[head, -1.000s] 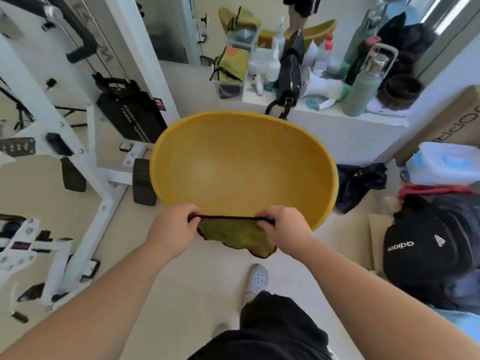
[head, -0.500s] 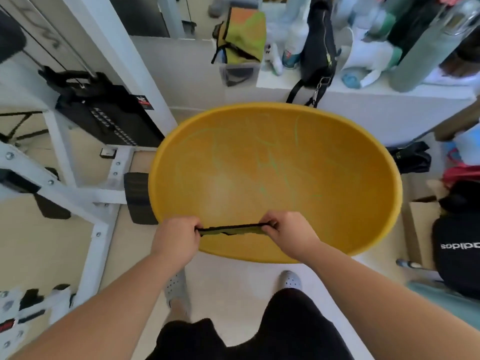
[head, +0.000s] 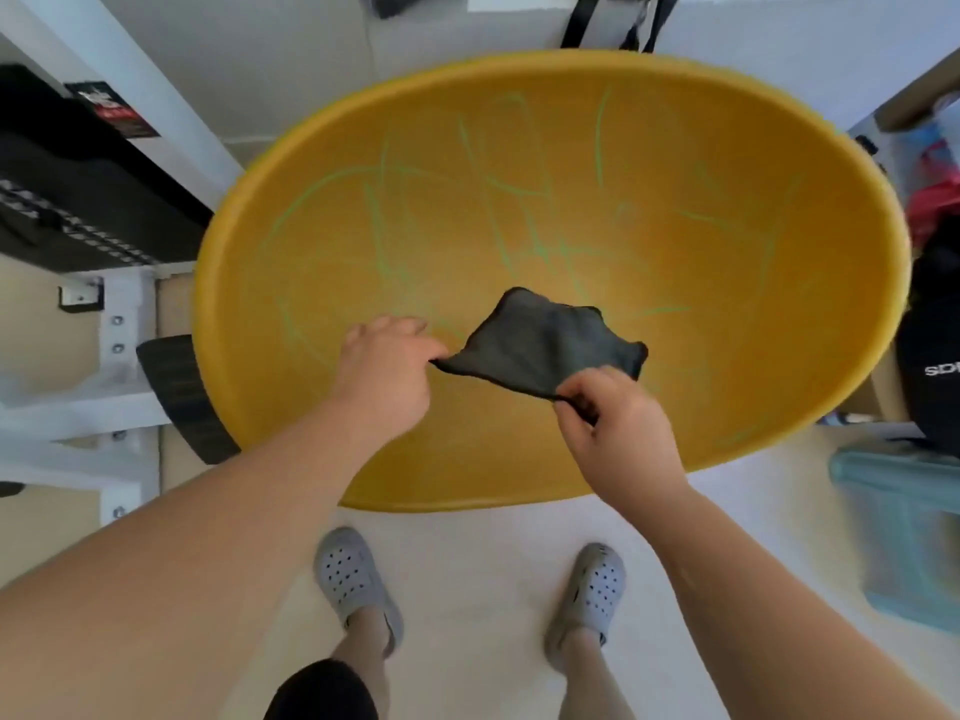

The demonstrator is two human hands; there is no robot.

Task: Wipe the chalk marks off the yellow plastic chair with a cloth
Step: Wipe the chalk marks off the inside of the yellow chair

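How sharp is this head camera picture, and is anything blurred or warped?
Head view: wide-angle distortion bows the yellow chair; the teal container at the right edge is motion-smeared; the chalk marks, cloth, left hand and right hand look fairly sharp; lighting is bright and even.

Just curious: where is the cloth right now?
In the head view the dark cloth is held over the yellow chair, low centre, its near edge pinched between the left hand and right hand.

Yellow chair [head: 727,356], green chalk marks [head: 519,215]; dark grey-green cloth [head: 550,345]; grey perforated clogs [head: 358,579].
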